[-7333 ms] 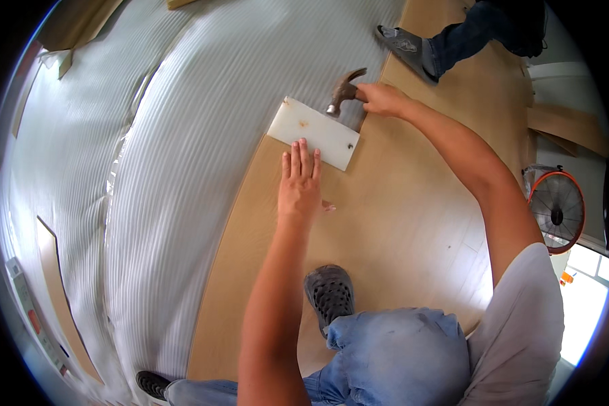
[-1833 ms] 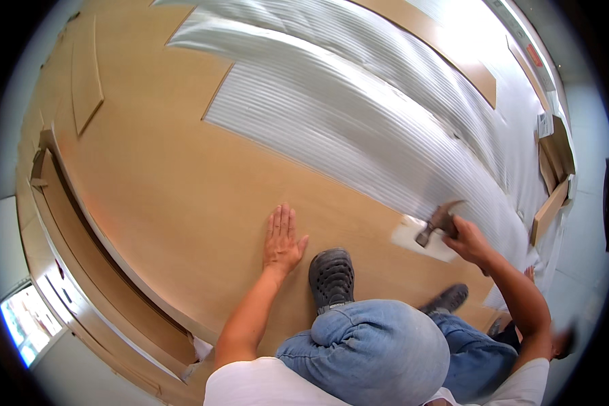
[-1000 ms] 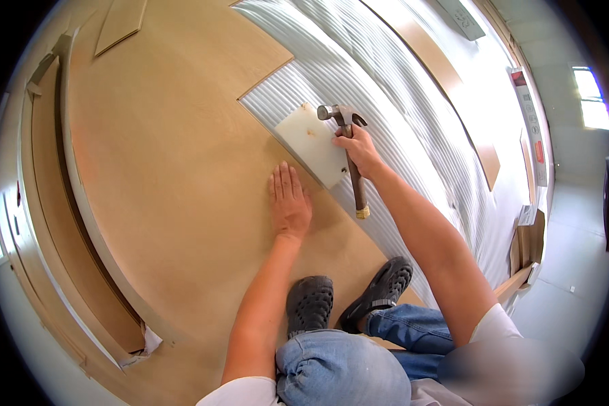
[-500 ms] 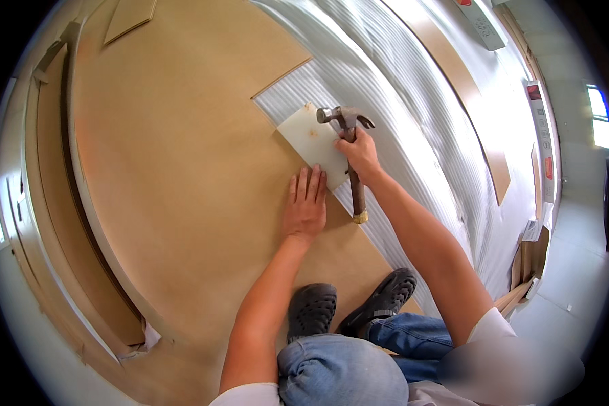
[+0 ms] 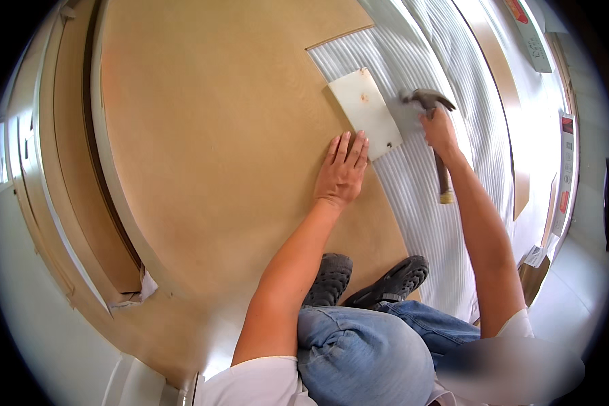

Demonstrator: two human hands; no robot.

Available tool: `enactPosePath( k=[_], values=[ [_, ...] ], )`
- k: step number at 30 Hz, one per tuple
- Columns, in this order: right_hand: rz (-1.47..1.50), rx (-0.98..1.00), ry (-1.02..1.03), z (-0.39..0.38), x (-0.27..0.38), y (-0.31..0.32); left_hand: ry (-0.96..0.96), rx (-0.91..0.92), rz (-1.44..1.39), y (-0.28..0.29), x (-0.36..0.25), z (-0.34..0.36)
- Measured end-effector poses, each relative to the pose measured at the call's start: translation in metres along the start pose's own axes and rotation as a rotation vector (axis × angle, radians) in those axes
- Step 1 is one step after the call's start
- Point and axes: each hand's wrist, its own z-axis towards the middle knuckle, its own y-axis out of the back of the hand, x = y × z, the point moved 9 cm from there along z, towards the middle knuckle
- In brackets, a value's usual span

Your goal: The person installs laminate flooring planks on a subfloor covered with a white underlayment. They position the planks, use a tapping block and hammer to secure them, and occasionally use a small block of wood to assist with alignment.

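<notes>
A claw hammer [image 5: 442, 177] with a dark handle and a yellowish butt end is gripped by my right hand [image 5: 440, 132], upright over the ridged white foam sheet. Its head is slightly blurred, just right of a flat white block [image 5: 368, 108]. This block has brown stains and a small dark hole near one corner, and it lies along the edge of the light wood flooring [image 5: 223, 135]. My left hand [image 5: 342, 166] is flat with fingers extended, the fingertips on the block's near end and the palm over the boards.
White foam underlay [image 5: 419, 196] spreads to the right of the flooring. A loose plank [image 5: 504, 88] lies on it, with long cartons [image 5: 566, 176] by the right wall. Long boards [image 5: 81, 169] run along the left side. My dark clogs [image 5: 392, 279] stand at the flooring's edge.
My right hand has swung the hammer away from the block, to the right over the foam. The left hand keeps its place at the block's end. The whole view has shifted.
</notes>
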Motion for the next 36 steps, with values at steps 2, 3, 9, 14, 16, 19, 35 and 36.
enactPosePath(
  k=[2,3,9,14,16,19,35,36],
  values=[
    [-0.1,0.13,0.099,-0.006,0.006,-0.005,0.001,0.006,0.008,-0.001,0.001,-0.001],
    [-0.148,0.197,0.15,-0.011,0.015,-0.009,0.002,0.011,0.014,-0.001,0.002,-0.003],
    [-0.038,0.198,-0.017,-0.02,0.017,-0.009,-0.014,0.002,-0.033,-0.003,0.0,0.0],
    [0.187,-0.049,-0.063,-0.03,0.014,-0.025,-0.044,-0.065,-0.041,-0.002,0.002,-0.002],
    [0.328,-0.101,-0.029,-0.051,0.053,-0.027,-0.035,-0.065,-0.055,-0.001,0.006,-0.007],
    [0.375,-0.034,-0.047,-0.063,0.08,-0.041,-0.01,-0.076,-0.1,-0.001,0.009,-0.006],
    [0.063,-0.41,0.011,-0.045,0.004,0.03,-0.093,-0.021,-0.053,-0.003,-0.005,0.001],
    [0.03,-0.515,0.041,-0.049,0.009,0.037,-0.095,-0.03,-0.062,-0.002,-0.006,0.001]
  ],
)
